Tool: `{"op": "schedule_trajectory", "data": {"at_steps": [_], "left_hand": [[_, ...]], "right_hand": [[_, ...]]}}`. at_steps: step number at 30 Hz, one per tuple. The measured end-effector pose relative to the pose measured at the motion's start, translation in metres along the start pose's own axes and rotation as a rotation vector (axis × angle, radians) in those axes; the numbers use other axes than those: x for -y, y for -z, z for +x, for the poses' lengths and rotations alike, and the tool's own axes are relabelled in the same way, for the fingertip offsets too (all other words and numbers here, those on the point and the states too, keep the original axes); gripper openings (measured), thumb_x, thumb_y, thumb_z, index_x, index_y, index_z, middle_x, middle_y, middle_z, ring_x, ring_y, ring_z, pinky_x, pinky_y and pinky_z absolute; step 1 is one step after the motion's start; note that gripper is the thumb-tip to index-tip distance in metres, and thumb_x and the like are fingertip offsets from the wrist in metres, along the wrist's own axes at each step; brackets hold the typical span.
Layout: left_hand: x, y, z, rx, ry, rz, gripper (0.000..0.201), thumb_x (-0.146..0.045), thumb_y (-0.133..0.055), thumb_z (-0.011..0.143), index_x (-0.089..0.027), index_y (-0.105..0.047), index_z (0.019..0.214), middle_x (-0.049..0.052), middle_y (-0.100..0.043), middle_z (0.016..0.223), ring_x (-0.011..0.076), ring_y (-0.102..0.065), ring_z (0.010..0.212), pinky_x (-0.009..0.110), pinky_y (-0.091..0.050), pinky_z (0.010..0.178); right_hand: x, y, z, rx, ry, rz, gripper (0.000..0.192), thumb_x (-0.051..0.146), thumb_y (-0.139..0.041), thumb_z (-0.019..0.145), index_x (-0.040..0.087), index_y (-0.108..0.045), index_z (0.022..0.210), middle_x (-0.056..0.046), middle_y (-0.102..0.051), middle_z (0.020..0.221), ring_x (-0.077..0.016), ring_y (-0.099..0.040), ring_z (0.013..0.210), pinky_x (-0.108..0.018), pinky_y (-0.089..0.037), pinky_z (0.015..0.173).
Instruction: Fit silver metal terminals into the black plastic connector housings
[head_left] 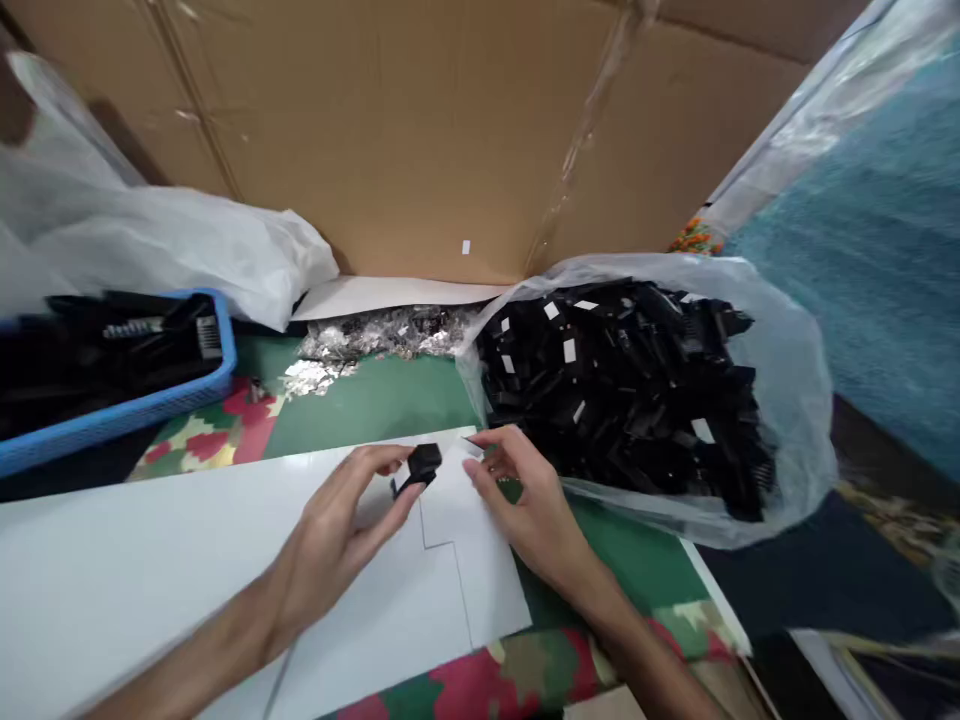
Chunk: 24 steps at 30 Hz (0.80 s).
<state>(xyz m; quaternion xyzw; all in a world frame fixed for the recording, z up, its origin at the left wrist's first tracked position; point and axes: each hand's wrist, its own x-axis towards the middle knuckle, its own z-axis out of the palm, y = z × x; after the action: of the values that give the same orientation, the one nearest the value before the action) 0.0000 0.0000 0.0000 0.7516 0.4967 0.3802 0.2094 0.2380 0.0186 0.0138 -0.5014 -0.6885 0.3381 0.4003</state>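
At the far left of the bench, a blue basket sits filled with black parts, a crumpled white plastic bag slumped behind it against a wall of brown cardboard. In front, a white sheet lies flat across a green mat and a flowered cloth. Over the sheet's upper edge, the person's left hand has its grip clamped on a small black part, pinched between thumb and fingertips and held just above the paper. A pile of silvery scraps lies beyond it, at the foot of the cardboard. Just to the right of the part, the right hand hovers with fingers curled; a tiny white sticker shows at its fingertips, though I cannot tell whether that grip is closed on it or merely touching. Immediately beside that hand, a clear plastic bag lies open, heaped with black parts, several bearing small white labels. At the far right, blue-green fabric rises beyond the bag.
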Motion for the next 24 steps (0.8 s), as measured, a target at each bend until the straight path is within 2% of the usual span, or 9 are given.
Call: {"op": "schedule_trajectory", "data": {"at_steps": [3, 6, 10, 13, 15, 18, 24], "left_hand": [[0.001, -0.005, -0.002, 0.002, 0.044, -0.154, 0.033, -0.028, -0.066, 0.1, -0.03, -0.051, 0.129, 0.003, -0.069, 0.119, 0.0171, -0.07, 0.107, 0.03, -0.06, 0.093], [-0.002, -0.008, -0.001, 0.008, 0.054, -0.317, 0.03, -0.023, -0.066, 0.099, -0.029, -0.049, 0.123, 0.004, -0.068, 0.124, 0.0173, -0.07, 0.112, 0.03, -0.06, 0.095], [-0.008, -0.007, 0.001, -0.033, 0.055, -0.38, 0.038, -0.016, -0.07, 0.093, -0.029, -0.048, 0.122, 0.002, -0.07, 0.113, 0.0164, -0.072, 0.107, 0.028, -0.06, 0.095], [-0.01, -0.005, 0.002, 0.0, 0.024, -0.349, 0.044, -0.012, -0.068, 0.091, -0.03, -0.051, 0.128, 0.002, -0.068, 0.111, 0.0163, -0.072, 0.104, 0.027, -0.061, 0.09], [-0.01, -0.003, 0.003, 0.038, -0.022, -0.317, 0.043, -0.011, -0.065, 0.093, -0.031, -0.055, 0.13, 0.003, -0.064, 0.115, 0.0167, -0.07, 0.105, 0.027, -0.062, 0.087], [-0.009, -0.002, 0.004, 0.073, -0.053, -0.27, 0.041, -0.01, -0.063, 0.094, -0.032, -0.059, 0.129, 0.005, -0.06, 0.119, 0.0174, -0.067, 0.108, 0.026, -0.062, 0.083], [-0.008, -0.001, 0.007, 0.065, -0.056, -0.227, 0.037, -0.014, -0.065, 0.096, -0.032, -0.06, 0.128, 0.004, -0.06, 0.118, 0.0165, -0.064, 0.106, 0.029, -0.058, 0.085]], "right_hand": [[0.006, 0.001, -0.003, 0.054, 0.035, 0.047, 0.017, 0.028, -0.062, 0.101, 0.023, -0.06, 0.118, -0.002, -0.059, 0.104, -0.0127, -0.064, 0.081, -0.029, -0.056, 0.074], [0.007, 0.0, -0.005, 0.089, 0.069, 0.071, 0.029, 0.028, -0.068, 0.098, 0.026, -0.058, 0.126, -0.004, -0.058, 0.116, -0.0141, -0.065, 0.089, -0.03, -0.06, 0.078], [0.005, -0.002, -0.008, -0.001, 0.085, 0.071, 0.055, 0.031, -0.076, 0.093, 0.032, -0.053, 0.142, -0.007, -0.047, 0.138, -0.0199, -0.062, 0.114, -0.034, -0.064, 0.089], [0.004, -0.002, -0.008, -0.038, 0.075, 0.101, 0.063, 0.031, -0.079, 0.09, 0.033, -0.051, 0.146, -0.008, -0.044, 0.141, -0.0214, -0.06, 0.12, -0.033, -0.066, 0.088], [0.005, -0.003, -0.008, -0.031, 0.078, 0.124, 0.062, 0.03, -0.08, 0.09, 0.033, -0.052, 0.145, -0.008, -0.045, 0.14, -0.0217, -0.06, 0.12, -0.033, -0.067, 0.086], [0.009, -0.002, -0.008, -0.045, 0.096, 0.141, 0.051, 0.031, -0.075, 0.094, 0.033, -0.058, 0.142, -0.008, -0.048, 0.137, -0.0215, -0.062, 0.119, -0.032, -0.068, 0.084], [0.012, 0.006, -0.008, -0.224, 0.077, 0.09, 0.025, 0.029, -0.061, 0.103, 0.031, -0.075, 0.124, -0.007, -0.061, 0.125, -0.0203, -0.067, 0.11, -0.029, -0.067, 0.076]]}}
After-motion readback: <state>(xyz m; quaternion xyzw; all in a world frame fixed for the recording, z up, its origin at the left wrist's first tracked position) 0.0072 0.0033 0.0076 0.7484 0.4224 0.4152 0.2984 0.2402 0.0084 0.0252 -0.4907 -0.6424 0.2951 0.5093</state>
